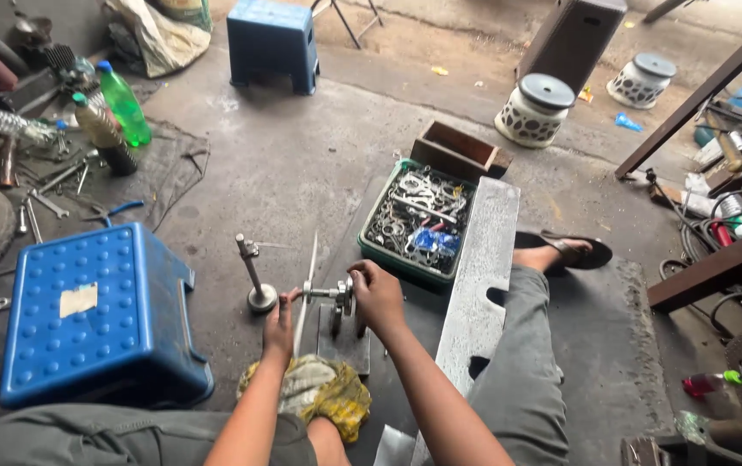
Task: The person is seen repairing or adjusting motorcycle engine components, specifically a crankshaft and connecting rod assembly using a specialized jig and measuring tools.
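Both hands grip a small silver metal spindle with disc ends (329,294), the left hand (279,326) closed on its left end, the right hand (377,296) on its right, above a yellow rag (323,393), with a green crate of metal parts (419,217) beyond.

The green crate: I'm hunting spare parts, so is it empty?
No, the green crate is filled with metal parts, beyond the right hand.

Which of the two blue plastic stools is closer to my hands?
The big blue stool just beside your left hand; the other blue stool stands far off.
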